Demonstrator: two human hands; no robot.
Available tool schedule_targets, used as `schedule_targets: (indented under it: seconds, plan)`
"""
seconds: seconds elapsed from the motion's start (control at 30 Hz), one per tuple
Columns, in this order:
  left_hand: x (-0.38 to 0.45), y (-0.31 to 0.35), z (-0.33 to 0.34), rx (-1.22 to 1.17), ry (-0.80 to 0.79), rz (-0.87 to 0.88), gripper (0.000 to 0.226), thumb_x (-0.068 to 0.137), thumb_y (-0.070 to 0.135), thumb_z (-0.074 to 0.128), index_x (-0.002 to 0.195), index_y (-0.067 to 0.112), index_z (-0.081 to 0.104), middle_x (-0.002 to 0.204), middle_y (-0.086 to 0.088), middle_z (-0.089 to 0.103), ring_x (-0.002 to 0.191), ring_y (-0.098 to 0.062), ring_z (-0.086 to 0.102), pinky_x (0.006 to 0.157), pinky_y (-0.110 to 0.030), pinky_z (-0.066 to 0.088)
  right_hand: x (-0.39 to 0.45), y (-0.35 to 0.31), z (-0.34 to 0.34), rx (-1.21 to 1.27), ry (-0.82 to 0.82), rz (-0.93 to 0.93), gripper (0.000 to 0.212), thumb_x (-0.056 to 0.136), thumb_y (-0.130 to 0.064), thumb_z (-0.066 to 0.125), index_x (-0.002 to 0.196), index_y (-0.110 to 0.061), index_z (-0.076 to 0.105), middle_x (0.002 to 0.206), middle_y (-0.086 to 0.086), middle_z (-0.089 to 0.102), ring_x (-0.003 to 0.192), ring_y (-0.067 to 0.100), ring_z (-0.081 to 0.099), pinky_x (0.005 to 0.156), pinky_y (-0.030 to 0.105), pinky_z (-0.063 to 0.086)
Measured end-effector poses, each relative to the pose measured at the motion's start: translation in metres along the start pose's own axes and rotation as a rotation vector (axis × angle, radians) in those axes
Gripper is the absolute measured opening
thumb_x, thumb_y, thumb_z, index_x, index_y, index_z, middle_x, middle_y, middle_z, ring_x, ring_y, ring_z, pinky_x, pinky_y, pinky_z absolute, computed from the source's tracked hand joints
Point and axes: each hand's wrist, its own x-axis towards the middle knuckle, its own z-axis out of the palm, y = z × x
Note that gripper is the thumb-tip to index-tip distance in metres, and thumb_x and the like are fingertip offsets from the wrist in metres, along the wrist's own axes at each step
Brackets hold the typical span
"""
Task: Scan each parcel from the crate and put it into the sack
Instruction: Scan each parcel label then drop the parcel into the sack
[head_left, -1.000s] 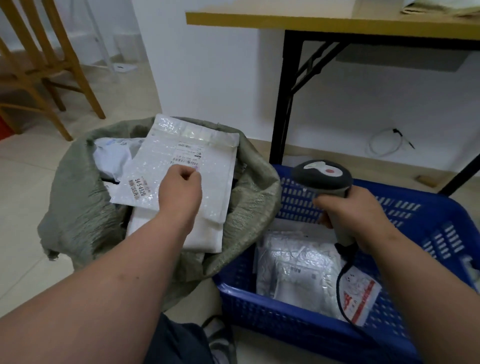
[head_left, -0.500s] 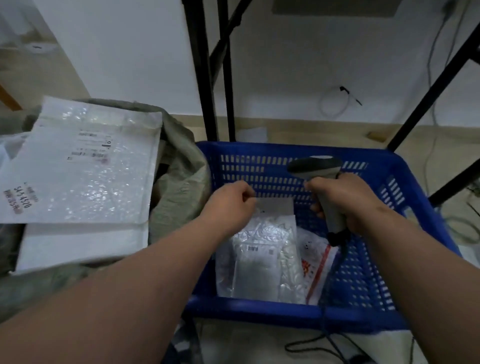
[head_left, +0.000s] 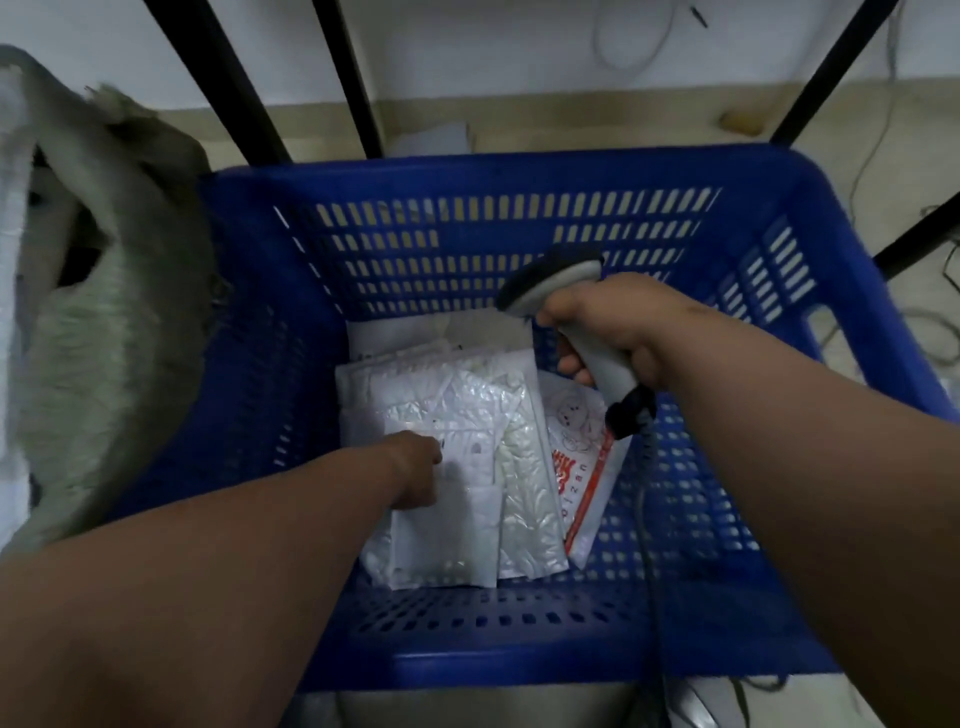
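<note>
The blue slotted crate (head_left: 519, 174) fills the middle of the view. On its floor lies a pile of white bubble-mailer parcels (head_left: 493, 410), with a red-and-white printed parcel (head_left: 584, 467) at the pile's right. My left hand (head_left: 415, 473) reaches down onto the topmost small white parcel (head_left: 447, 530); its fingers point away and are hidden, so the grip is unclear. My right hand (head_left: 613, 322) grips the grey barcode scanner (head_left: 550, 283) above the crate's back half, head pointing left. The grey-green woven sack (head_left: 109, 353) stands against the crate's left side.
Black table legs (head_left: 223, 88) rise behind the crate, and another leg (head_left: 831, 78) slants at the right. The scanner's black cable (head_left: 647, 519) drops across the crate's right half. Loose wires (head_left: 883, 119) lie on the floor by the wall.
My left hand let go of the big white parcel in the sack, swung right and dropped into the crate onto the pile. The view tilted down over the crate. The scanner stayed in my right hand.
</note>
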Motion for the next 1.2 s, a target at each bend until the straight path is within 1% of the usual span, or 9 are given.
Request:
schedule_targets:
  seconds: [0.23, 0.37, 0.47, 0.57, 0.73, 0.87, 0.97, 1.1, 1.2]
  plan:
    - [0.034, 0.004, 0.039, 0.091, -0.071, -0.008, 0.064, 0.094, 0.013, 0.050, 0.152, 0.021, 0.025, 0.147, -0.011, 0.032, 0.131, -0.029, 0.044, 0.100, -0.032, 0.043, 0.024, 0.017, -0.005, 0.005, -0.065, 0.065, 0.019, 0.084, -0.022, 0.070, 0.089, -0.005, 0.063, 0.060, 0.010, 0.064, 0.040, 0.015, 0.062, 0.044, 0.026, 0.051]
    - [0.037, 0.009, 0.043, 0.109, -0.016, -0.022, 0.050, 0.093, 0.012, 0.046, 0.141, 0.012, 0.035, 0.141, -0.014, 0.035, 0.127, -0.030, 0.046, 0.102, -0.035, 0.042, 0.022, 0.024, -0.013, 0.038, -0.048, 0.049, 0.015, 0.084, -0.020, 0.069, 0.085, -0.006, 0.062, 0.043, 0.002, 0.061, 0.038, 0.014, 0.061, 0.042, 0.025, 0.051]
    - [0.033, 0.014, 0.040, 0.166, -0.028, 0.014, 0.037, 0.093, 0.014, 0.048, 0.131, 0.014, 0.047, 0.136, -0.013, 0.044, 0.120, -0.028, 0.052, 0.096, -0.033, 0.045, 0.018, 0.026, -0.017, 0.048, -0.019, 0.029, 0.017, 0.082, -0.020, 0.072, 0.089, -0.008, 0.062, 0.060, 0.007, 0.066, 0.041, 0.014, 0.064, 0.043, 0.026, 0.051]
    - [0.023, 0.014, 0.033, 0.196, -0.003, 0.062, 0.024, 0.094, 0.011, 0.049, 0.117, 0.014, 0.056, 0.123, -0.009, 0.057, 0.110, -0.024, 0.057, 0.078, -0.027, 0.042, 0.012, 0.023, -0.020, 0.024, 0.002, 0.010, 0.018, 0.081, -0.021, 0.073, 0.089, -0.009, 0.062, 0.071, 0.010, 0.066, 0.043, 0.015, 0.065, 0.044, 0.026, 0.052]
    - [-0.009, 0.001, -0.006, 0.087, 0.345, 0.126, 0.014, 0.091, 0.014, 0.056, 0.090, 0.028, 0.053, 0.112, -0.002, 0.058, 0.100, -0.022, 0.058, 0.077, -0.028, 0.046, -0.013, 0.006, -0.029, 0.007, 0.035, -0.021, 0.025, 0.081, -0.022, 0.073, 0.097, -0.007, 0.063, 0.077, 0.013, 0.067, 0.051, 0.017, 0.065, 0.044, 0.025, 0.051]
    - [-0.050, -0.003, -0.039, -0.111, 0.698, 0.214, 0.014, 0.094, 0.016, 0.057, 0.100, 0.027, 0.063, 0.104, 0.002, 0.040, 0.087, -0.024, 0.052, 0.076, -0.033, 0.048, -0.049, -0.014, -0.040, 0.004, 0.088, -0.111, 0.022, 0.083, -0.023, 0.072, 0.099, -0.009, 0.065, 0.077, 0.011, 0.067, 0.057, 0.017, 0.065, 0.046, 0.024, 0.052]
    - [-0.092, -0.001, -0.058, -0.192, 0.900, 0.258, 0.014, 0.097, 0.021, 0.049, 0.100, 0.033, 0.056, 0.096, 0.003, 0.049, 0.081, -0.023, 0.054, 0.070, -0.036, 0.049, -0.085, -0.026, -0.050, 0.030, 0.170, -0.178, 0.019, 0.083, -0.022, 0.072, 0.094, -0.008, 0.065, 0.074, 0.011, 0.067, 0.058, 0.018, 0.065, 0.048, 0.026, 0.051]
    - [-0.154, -0.001, -0.074, -0.427, 1.073, 0.322, 0.017, 0.097, 0.024, 0.047, 0.090, 0.040, 0.044, 0.072, 0.008, 0.059, 0.065, -0.016, 0.057, 0.059, -0.035, 0.049, -0.136, -0.023, -0.060, 0.136, 0.244, -0.261, 0.017, 0.084, -0.021, 0.070, 0.091, -0.006, 0.067, 0.074, 0.012, 0.068, 0.064, 0.022, 0.067, 0.055, 0.032, 0.051]
    - [-0.198, -0.003, -0.082, -0.669, 1.071, 0.348, 0.028, 0.099, 0.020, 0.045, 0.083, 0.043, 0.049, 0.073, 0.005, 0.065, 0.063, -0.019, 0.060, 0.057, -0.034, 0.050, -0.168, -0.020, -0.063, 0.208, 0.275, -0.298, 0.017, 0.084, -0.021, 0.070, 0.091, -0.006, 0.069, 0.076, 0.011, 0.069, 0.069, 0.024, 0.068, 0.057, 0.033, 0.051]
